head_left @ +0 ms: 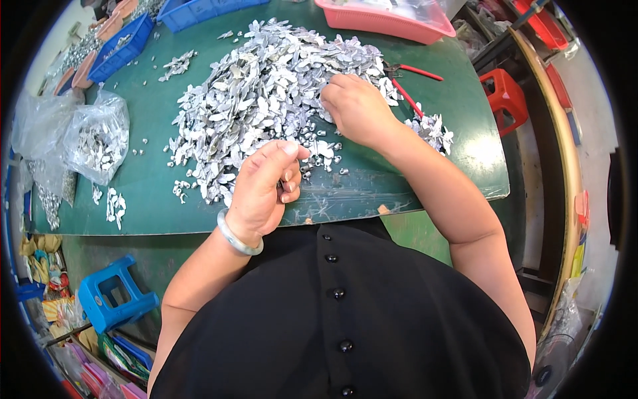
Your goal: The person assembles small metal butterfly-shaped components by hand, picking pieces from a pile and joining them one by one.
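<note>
A broad heap of small silver-grey metal pieces (232, 100), flat and leaf-like, covers the middle of the green table (149, 199). At the heap's near edge is my left hand (262, 183), its fingers curled in and the thumb laid toward the forefinger. Whatever it holds, if anything, is hidden. My right hand (359, 110) reaches onto the heap's right side with bent fingers, and their tips are out of sight among the pieces. Small metal knobs (309, 139) lie between my hands. Red-handled pliers (419, 72) rest beyond my right hand.
A small pile of pieces (432, 131) lies beside my right forearm. Clear plastic bags (100, 136) with metal pieces stand at the left. Blue trays (123, 50) and a pink basket (392, 23) line the far side. A blue stool (116, 292) and a red stool (505, 100) flank the table.
</note>
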A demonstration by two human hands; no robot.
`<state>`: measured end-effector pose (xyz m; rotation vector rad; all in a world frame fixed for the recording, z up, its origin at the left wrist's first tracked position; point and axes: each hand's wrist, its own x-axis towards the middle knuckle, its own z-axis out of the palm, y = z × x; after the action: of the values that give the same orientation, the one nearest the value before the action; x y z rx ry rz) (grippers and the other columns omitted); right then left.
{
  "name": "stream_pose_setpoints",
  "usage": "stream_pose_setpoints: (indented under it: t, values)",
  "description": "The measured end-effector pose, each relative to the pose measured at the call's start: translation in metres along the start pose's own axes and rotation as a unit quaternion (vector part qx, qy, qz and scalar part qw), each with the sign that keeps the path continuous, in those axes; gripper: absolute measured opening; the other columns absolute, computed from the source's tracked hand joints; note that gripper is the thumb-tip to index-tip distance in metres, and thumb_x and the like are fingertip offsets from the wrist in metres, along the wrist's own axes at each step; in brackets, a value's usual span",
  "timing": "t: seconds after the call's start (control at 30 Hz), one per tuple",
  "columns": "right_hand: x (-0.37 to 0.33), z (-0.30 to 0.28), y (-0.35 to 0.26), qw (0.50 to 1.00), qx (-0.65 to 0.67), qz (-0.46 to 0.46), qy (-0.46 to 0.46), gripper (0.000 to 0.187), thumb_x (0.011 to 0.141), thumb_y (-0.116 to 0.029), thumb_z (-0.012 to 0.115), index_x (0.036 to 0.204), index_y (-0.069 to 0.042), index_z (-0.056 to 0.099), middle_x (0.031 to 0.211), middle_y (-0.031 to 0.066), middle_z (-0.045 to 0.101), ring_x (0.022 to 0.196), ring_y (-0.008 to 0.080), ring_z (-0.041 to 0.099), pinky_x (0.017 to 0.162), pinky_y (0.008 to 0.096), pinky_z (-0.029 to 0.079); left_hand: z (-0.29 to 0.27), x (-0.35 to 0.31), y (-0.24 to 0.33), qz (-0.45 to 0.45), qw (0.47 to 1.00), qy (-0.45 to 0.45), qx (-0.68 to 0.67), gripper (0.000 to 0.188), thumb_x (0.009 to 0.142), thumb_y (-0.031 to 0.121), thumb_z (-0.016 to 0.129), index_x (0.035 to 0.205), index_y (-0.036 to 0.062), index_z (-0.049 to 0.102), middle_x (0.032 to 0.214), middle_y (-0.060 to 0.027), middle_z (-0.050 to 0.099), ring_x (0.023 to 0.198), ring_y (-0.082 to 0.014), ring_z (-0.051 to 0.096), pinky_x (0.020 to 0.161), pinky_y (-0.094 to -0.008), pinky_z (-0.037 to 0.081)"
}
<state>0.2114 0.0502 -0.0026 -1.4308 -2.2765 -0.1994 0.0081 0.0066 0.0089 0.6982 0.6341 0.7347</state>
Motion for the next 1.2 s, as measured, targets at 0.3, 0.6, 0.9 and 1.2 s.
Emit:
stream_pose_setpoints:
  t: [0.3, 0.6, 0.9, 1.2]
  values:
    - [0.008, -0.004, -0.008, 0.995, -0.01, 0.069, -0.066, 0.017, 0.07, -0.019, 0.062, 0.079, -0.005, 0.057, 0.081, 0.0095, 0.052, 0.082, 0.028, 0.052, 0.071, 0.0376, 0.044, 0.003, 0.0, -0.001, 0.004, 0.999, 0.005, 0.035, 0.01, 0.083, 0.01, 0.051, 0.086, 0.0017, 0.054, 0.06, 0.0028, 0.039, 0.052, -0.0053, 0.036, 0.043, -0.0177, 0.027]
    - [0.012, 0.0, -0.005, 0.998, -0.04, 0.025, -0.028, 0.008, 0.069, -0.012, 0.057, 0.07, -0.005, 0.059, 0.073, 0.0084, 0.051, 0.074, 0.0267, 0.053, 0.064, 0.0375, 0.044, 0.001, 0.001, 0.0, 0.006, 0.999, 0.006, 0.037, 0.011, 0.084, 0.01, 0.05, 0.089, 0.0014, 0.055, 0.062, 0.0023, 0.042, 0.052, -0.0056, 0.037, 0.043, -0.0175, 0.028]
    - [-0.018, -0.026, -0.056, 0.985, 0.101, -0.064, 0.127, 0.016, 0.064, -0.004, 0.061, 0.079, -0.005, 0.057, 0.083, 0.0073, 0.052, 0.072, 0.0244, 0.051, 0.062, 0.0338, 0.041, 0.005, 0.006, -0.004, 0.069, 0.995, 0.076, 0.016, 0.01, 0.083, 0.013, 0.056, 0.085, 0.0035, 0.056, 0.077, -0.0026, 0.06, 0.052, -0.003, 0.043, 0.044, -0.0166, 0.032]
    - [-0.035, -0.023, -0.063, 0.965, 0.212, -0.011, 0.156, 0.02, 0.065, -0.003, 0.063, 0.084, -0.004, 0.056, 0.086, 0.0086, 0.052, 0.075, 0.0248, 0.052, 0.062, 0.0314, 0.043, 0.002, 0.001, -0.007, 0.123, 0.968, 0.099, 0.196, 0.008, 0.085, 0.009, 0.051, 0.082, 0.0036, 0.057, 0.064, 0.0015, 0.053, 0.05, -0.0019, 0.041, 0.043, -0.0154, 0.031]
